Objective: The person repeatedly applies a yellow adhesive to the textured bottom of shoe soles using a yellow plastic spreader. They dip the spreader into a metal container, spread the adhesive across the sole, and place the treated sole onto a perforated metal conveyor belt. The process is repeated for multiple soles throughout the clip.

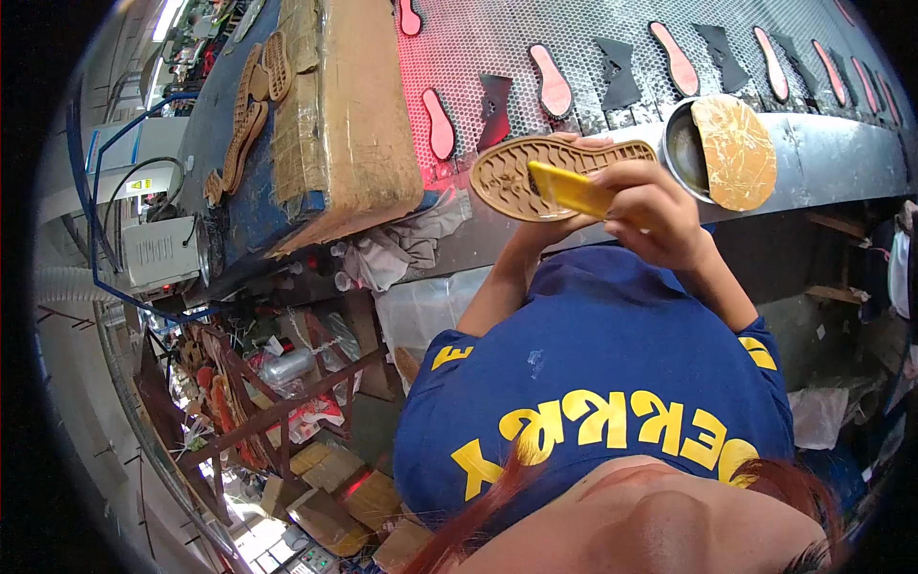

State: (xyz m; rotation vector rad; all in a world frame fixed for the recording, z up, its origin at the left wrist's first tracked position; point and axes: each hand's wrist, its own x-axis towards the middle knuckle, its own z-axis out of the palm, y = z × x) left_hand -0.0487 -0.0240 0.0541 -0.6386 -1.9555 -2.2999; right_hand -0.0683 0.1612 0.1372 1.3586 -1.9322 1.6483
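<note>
Conveyor belt point(574, 38): perforated, carrying pink insoles point(553, 78) and dark cut pieces in rows, spaced to lie flat.
Cardboard box point(344, 115): rests on the blue tabletop point(215, 124), beside stacked soles.
Tin point(681, 148): sits on the belt's edge within reach, a tan sole laid over its mouth.
Rubber sole point(535, 172): tread up, cradled from below by the left hand point(564, 225), fingers closed around its edge.
Yellow tool point(572, 189): gripped by the closed right hand point(655, 206), pressed to the tread.
</note>
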